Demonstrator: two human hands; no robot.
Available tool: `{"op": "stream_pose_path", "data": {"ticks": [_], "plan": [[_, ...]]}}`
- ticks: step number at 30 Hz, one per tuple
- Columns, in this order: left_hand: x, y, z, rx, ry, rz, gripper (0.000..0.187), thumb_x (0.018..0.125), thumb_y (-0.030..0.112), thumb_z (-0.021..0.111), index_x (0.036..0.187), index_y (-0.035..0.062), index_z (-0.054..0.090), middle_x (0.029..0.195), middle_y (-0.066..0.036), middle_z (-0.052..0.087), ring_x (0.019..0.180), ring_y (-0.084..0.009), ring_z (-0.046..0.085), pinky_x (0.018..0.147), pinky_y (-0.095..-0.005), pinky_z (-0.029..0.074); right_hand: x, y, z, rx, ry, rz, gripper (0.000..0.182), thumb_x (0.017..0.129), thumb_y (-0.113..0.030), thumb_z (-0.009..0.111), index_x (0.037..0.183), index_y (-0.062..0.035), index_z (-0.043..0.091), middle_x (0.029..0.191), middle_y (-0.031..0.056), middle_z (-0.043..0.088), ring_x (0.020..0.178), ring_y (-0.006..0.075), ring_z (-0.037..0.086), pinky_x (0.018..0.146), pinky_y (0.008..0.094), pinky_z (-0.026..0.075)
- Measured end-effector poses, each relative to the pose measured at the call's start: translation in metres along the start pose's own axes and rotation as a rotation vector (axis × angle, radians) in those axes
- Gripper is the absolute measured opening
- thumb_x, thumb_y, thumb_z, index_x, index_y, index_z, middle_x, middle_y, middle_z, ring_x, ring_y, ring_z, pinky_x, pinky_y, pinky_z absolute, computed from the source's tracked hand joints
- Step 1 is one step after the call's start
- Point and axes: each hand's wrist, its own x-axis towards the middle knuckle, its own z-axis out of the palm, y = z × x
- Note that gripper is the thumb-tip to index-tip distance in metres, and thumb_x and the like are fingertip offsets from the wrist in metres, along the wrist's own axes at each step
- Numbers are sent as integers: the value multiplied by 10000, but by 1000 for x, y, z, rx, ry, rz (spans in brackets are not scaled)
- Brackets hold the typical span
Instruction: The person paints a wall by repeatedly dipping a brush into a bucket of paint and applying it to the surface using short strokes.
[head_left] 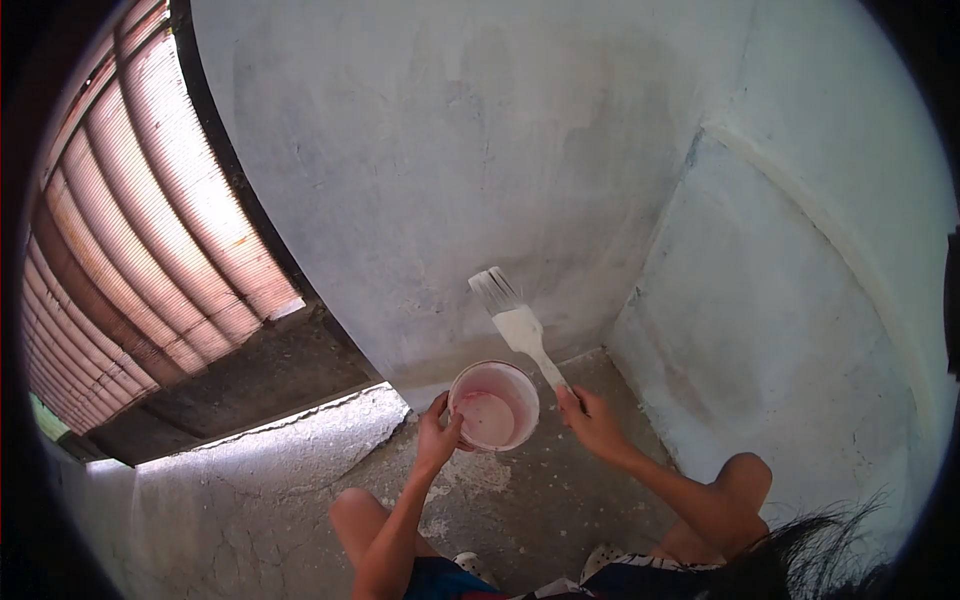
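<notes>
My left hand (437,437) grips the left side of a small bucket (531,395), its thumb over the rim. Inside the bucket lies pale pinkish-white paint (488,416). My right hand (592,425) is closed around the handle of a paintbrush (518,326). The brush is coated in white, and its bristles point up and left, above and beyond the bucket's rim. Behind the bristles is the wall (430,200), whitish with grey, patchy areas.
A second wall (770,330) with a raised ledge meets the first at a corner on the right. At left stands a door (170,230) of ribbed translucent sheeting with a dark bottom board. My knees (745,485) flank the stained concrete floor (560,500).
</notes>
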Motion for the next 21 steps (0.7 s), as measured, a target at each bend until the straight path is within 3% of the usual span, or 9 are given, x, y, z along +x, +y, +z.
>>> {"op": "stream_pose_path", "data": {"ticks": [4,6,7,9,12,14,18,21], "plan": [[1,-17,-3,28,-15,-6,458,890,33,491,1329,-56,396,1307,-195,490,778,-321,680,499,-348,613,17,44,20,-29,-26,97,497,957,-486,473,840,-13,574,610,18,514,550,125,504,552,312,411],[-1,-28,-13,53,-9,-18,460,889,37,488,1330,-49,394,1305,-197,490,784,-328,678,500,-354,612,18,62,21,-113,-123,318,455,957,-458,490,797,-38,557,596,4,495,511,114,474,486,297,389],[-2,-30,-17,63,-6,-70,456,902,52,478,1340,-28,379,1315,-186,490,750,-329,683,510,-359,612,19,69,22,-112,-122,313,455,957,-458,490,797,-38,557,596,4,495,511,114,474,486,297,389],[-8,-35,-24,75,-3,-126,452,915,67,468,1349,-7,364,1325,-175,491,716,-330,687,519,-364,612,18,77,22,114,-228,575,459,920,-506,539,811,-60,546,620,-23,476,504,74,419,418,258,329],[-13,-49,-28,155,-71,-242,499,916,65,461,1382,14,291,1300,-202,489,710,-340,687,532,-385,613,23,68,20,175,-220,583,449,923,-504,538,823,-67,528,625,-26,446,487,60,375,416,230,291],[-11,-66,-33,184,-126,-337,526,881,41,469,1369,1,279,1185,-239,528,707,-317,684,506,-372,608,27,34,15,244,-197,536,444,923,-506,539,829,-72,522,624,-30,432,488,55,364,414,222,273],[-12,-67,-31,154,-192,-368,516,874,29,467,1360,9,292,1161,-236,532,686,-326,682,505,-373,607,10,-53,-6,384,-106,457,430,929,-507,534,838,-88,503,611,-49,380,479,43,322,405,211,222],[-11,-69,-29,176,-228,-364,592,908,72,463,1430,41,186,1055,-248,571,665,-333,682,563,-412,615,-7,-83,-26,401,-129,361,436,930,-511,531,826,-90,496,605,-53,366,469,37,294,402,222,211]]}}
